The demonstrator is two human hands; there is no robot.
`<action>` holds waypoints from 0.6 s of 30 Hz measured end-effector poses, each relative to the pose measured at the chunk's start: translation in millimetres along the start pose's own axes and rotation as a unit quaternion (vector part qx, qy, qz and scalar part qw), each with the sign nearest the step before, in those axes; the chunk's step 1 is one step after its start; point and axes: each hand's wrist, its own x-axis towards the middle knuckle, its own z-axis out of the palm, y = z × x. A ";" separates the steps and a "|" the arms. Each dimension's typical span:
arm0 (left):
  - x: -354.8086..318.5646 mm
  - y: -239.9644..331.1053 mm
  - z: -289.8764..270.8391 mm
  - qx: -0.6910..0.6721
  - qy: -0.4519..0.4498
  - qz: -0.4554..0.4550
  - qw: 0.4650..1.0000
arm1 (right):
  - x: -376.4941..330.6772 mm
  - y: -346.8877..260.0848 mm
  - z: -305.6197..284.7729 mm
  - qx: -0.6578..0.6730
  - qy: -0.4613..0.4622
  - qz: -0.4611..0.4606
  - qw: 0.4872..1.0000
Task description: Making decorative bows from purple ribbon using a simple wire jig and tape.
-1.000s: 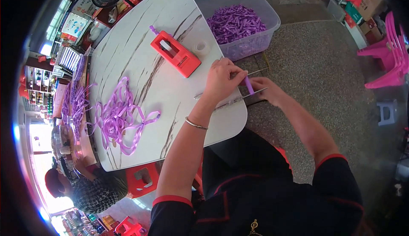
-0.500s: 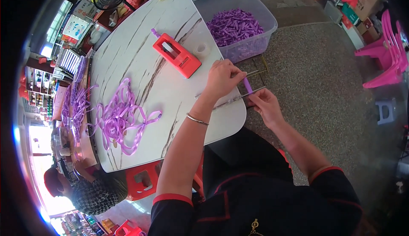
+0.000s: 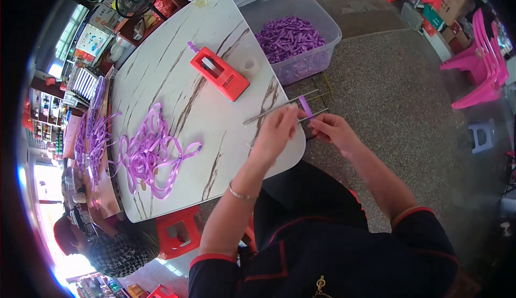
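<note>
Two thin metal rods [image 3: 263, 116] jut past the right edge of the table, and a short band of purple ribbon [image 3: 305, 107] lies across them. My right hand [image 3: 334, 131] is closed in a pinch at the ribbon's near end, beside the nearer rod. Just left of the band is my left hand [image 3: 277, 132], over the table corner. Its fingers are bent and slightly smeared, so whether they grip anything is unclear. A red tape dispenser [image 3: 228, 83] with a bit of purple ribbon at its far end stands farther back on the table.
A loose heap of purple ribbon [image 3: 148, 155] lies on the marbled table [image 3: 215, 136]. Beyond the right edge stands a clear plastic bin [image 3: 328, 42] of folded purple pieces. A tape roll [image 3: 249, 66] sits by the dispenser. Another person [image 3: 115, 247] is at the lower left.
My left hand has drawn back from the ribbon's far end toward me, leaving the band visible across the rods. My right hand stays at the near end. The whole view has shifted slightly.
</note>
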 end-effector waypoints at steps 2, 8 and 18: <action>-25.2 -2.8 7.3 -0.137 -0.052 -0.106 0.983 | 1.8 0.1 -2.4 0.000 -0.024 -0.002 1.000; -50.8 -4.2 47.1 -0.327 -0.056 -0.195 0.923 | 3.8 -9.3 -3.9 -0.032 -0.053 0.013 0.998; -44.9 -7.9 55.0 -0.414 -0.031 -0.192 0.889 | 2.1 -16.7 -3.9 -0.015 -0.066 0.038 0.997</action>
